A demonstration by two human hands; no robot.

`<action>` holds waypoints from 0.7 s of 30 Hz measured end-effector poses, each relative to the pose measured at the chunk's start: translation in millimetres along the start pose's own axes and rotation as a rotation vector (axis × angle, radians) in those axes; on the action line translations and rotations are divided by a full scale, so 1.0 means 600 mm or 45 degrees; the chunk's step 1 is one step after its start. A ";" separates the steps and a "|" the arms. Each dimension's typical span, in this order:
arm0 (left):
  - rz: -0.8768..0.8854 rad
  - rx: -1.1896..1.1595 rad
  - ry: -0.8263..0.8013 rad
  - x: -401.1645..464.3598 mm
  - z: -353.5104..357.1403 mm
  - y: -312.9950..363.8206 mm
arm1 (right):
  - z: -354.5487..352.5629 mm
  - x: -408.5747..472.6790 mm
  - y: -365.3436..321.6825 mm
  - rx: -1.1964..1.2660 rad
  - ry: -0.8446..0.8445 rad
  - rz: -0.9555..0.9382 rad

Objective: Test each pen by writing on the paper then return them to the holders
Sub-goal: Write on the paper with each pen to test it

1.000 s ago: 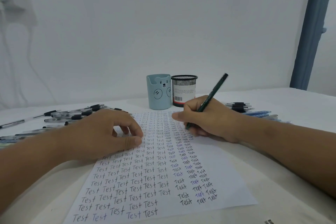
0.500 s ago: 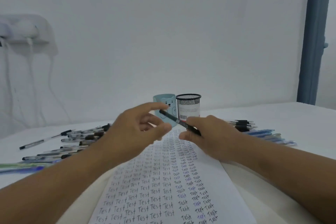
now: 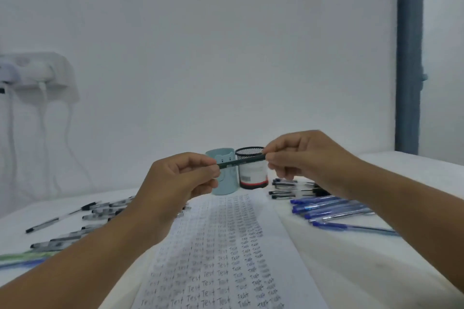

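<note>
A dark green pen [image 3: 241, 161] is held level in the air, above the far end of the paper [image 3: 226, 253]. My left hand [image 3: 175, 180] pinches its left end and my right hand [image 3: 301, 158] pinches its right end. The paper is filled with rows of the word "Test". Behind the pen stand two holders: a light blue bear holder [image 3: 224, 183] and a black mesh holder [image 3: 252, 173].
Black-capped pens [image 3: 75, 223] lie scattered on the table to the left of the paper. Black pens [image 3: 288, 188] and blue pens [image 3: 331, 211] lie to the right. A wall socket with plugs and cords [image 3: 40, 75] hangs at the left. A blue-grey post [image 3: 409, 57] stands at the right.
My right hand stopped writing and lifted the pen off the paper. My left hand rose from the sheet and took the pen's other end; the pen now lies level at holder height.
</note>
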State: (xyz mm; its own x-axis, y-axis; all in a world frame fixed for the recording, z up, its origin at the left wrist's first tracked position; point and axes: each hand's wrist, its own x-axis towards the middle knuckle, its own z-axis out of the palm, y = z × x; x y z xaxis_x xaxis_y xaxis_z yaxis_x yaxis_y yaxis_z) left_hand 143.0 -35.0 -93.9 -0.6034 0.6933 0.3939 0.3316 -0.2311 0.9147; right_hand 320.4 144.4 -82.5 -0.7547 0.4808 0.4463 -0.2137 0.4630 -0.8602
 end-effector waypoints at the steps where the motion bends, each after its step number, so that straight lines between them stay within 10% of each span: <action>1: 0.010 -0.045 -0.036 -0.007 0.018 0.015 | -0.018 -0.016 -0.014 0.048 0.063 -0.014; 12: 0.141 -0.020 -0.740 -0.195 0.399 0.090 | -0.236 -0.468 -0.036 0.257 0.928 -0.050; 21: -0.093 -0.048 -1.286 -0.435 0.723 -0.075 | -0.307 -0.882 0.114 0.341 1.495 0.325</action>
State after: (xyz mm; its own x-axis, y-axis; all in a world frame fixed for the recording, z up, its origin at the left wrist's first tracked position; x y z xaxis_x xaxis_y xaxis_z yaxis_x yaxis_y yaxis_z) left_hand 600.1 90.3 -276.9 0.2801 0.9556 0.0920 0.2843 -0.1741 0.9428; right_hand 819.2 58.8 -332.1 0.1928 0.9771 0.0900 -0.3666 0.1568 -0.9171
